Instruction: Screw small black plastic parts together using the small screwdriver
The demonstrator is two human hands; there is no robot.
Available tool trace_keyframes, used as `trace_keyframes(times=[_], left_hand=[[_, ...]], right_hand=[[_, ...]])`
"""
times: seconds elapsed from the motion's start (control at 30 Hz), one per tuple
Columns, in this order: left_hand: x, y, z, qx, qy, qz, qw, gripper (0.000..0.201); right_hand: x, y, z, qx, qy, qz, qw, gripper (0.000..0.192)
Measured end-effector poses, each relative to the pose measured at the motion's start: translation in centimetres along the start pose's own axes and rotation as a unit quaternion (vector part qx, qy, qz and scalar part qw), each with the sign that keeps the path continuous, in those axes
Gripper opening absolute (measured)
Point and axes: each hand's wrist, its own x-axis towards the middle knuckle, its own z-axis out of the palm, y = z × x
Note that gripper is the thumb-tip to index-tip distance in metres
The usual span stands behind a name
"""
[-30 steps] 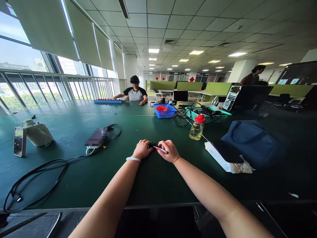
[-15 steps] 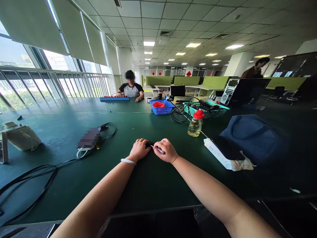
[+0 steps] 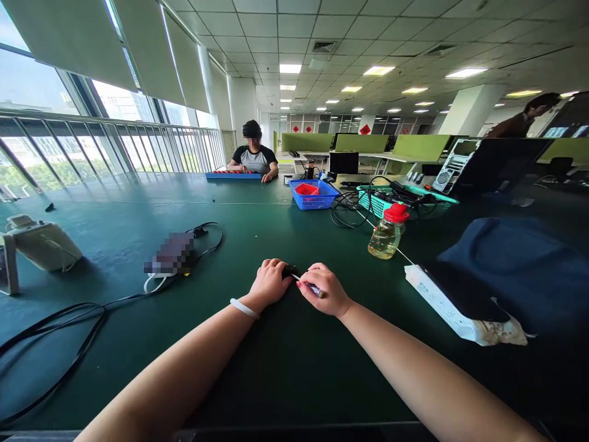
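Note:
My left hand [image 3: 270, 283], with a white band on its wrist, is closed around a small black object [image 3: 289, 271] on the dark green table [image 3: 193, 344]. Fingers hide most of that object, so its kind does not show. In my right hand [image 3: 327, 287] is a slim screwdriver [image 3: 317, 291], pinched between thumb and fingers. Its thin metal shaft points left to the black object, and its handle end sticks out toward me. Whether the tip touches the object is too small to tell.
Rightward are a red-capped bottle [image 3: 387, 232], a white power strip [image 3: 442, 307] and a dark blue bag [image 3: 510, 264]. Farther back stand a blue basket [image 3: 317, 200] and a green basket [image 3: 375, 202] of cables. A power bank-like block [image 3: 170, 253] and cables lie left. A person [image 3: 254, 158] sits opposite.
The camera view has shifted, so the table and its objects appear moved, mostly rightward on the right side. Both hands keep their grips. The standing person at the back appears farther right.

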Motion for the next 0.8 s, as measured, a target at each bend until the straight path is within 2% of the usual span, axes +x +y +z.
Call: trace_keyframes(times=[0.47,0.8], left_hand=[[0.15,-0.44,0.09,-0.016,-0.017,0.015,1.0,0.035],[0.07,-0.54,0.09,-0.012,-0.017,0.02,1.0,0.035]], right_hand=[[0.19,0.28,-1.15,0.015,0.012,0.091,0.996,0.028],[0.13,0.17,-1.11,0.019,0.008,0.11,0.994,0.028]])
